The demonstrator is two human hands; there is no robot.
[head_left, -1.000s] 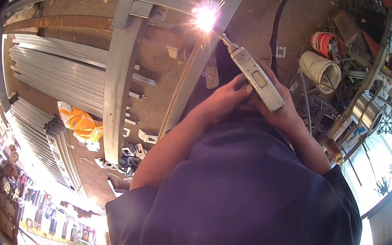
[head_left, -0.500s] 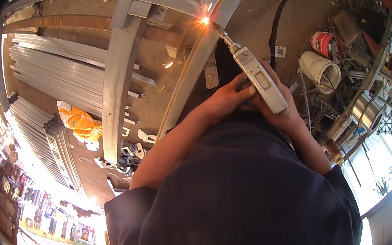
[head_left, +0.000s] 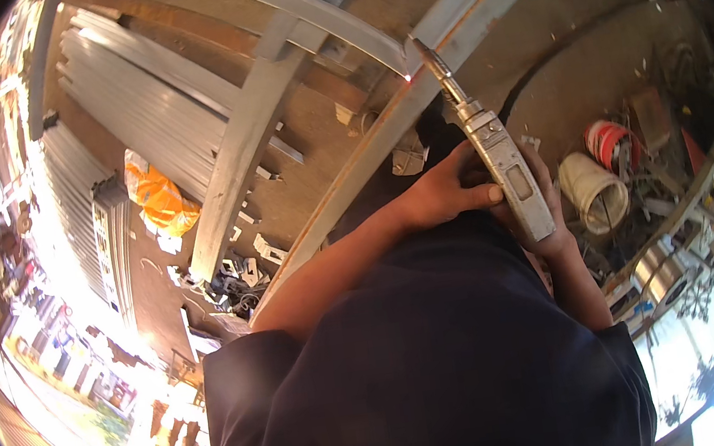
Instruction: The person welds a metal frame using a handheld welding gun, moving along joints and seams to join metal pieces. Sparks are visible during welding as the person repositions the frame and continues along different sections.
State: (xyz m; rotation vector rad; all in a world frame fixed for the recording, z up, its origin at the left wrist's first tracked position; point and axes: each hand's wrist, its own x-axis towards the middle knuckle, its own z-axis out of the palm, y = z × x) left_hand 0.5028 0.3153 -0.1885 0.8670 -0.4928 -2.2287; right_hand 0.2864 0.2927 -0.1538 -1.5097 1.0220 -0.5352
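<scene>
Across the brown floor (head_left: 320, 178), metal offcuts (head_left: 269, 251) lie scattered left of centre, near an orange bundle (head_left: 160, 197); a dark cable (head_left: 545, 65) curves at upper right, and a whitish bucket (head_left: 589, 189) sits at right.

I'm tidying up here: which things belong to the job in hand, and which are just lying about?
Seemingly in use:
- hand-held torch
- long rusty-edged beam
- grey bar ending at the glowing spot

Seemingly lying about:
- orange-and-white bundle
- pale bucket
- metal scraps
</scene>
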